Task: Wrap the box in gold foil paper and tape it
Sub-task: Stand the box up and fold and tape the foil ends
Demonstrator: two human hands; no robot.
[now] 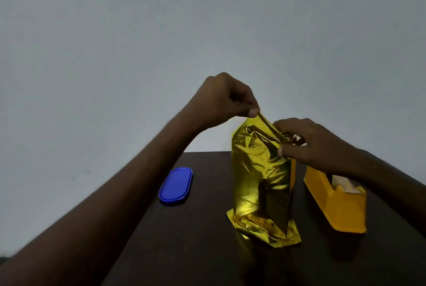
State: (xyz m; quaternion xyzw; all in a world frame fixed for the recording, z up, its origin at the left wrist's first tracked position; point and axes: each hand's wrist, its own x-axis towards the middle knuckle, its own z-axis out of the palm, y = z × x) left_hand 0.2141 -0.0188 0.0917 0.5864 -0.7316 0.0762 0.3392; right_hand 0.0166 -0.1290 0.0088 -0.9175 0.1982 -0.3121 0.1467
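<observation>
Standing upright on the dark table (196,251), the foil-wrapped box (260,184) looks light, its crinkly foil slippery and easily torn. Right hand (311,142) pinches the top fold; left hand (226,98) pinches the raised flap tip, the best hold.

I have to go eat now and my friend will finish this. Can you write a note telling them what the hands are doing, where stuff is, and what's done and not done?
Left hand: pinches the top corner of the gold foil, pulling it up.
Right hand: holds down the fold at the top end.
The box stands upright on the dark table, covered by foil; a yellow edge shows on its right.
Tape dispenser: on the table, right of the box.
Blue lid: to the left.
Done: foil wrapped around the sides.
Left: fold the top shut, tidy the loose bottom foil, tape. No tape is visible yet.
</observation>
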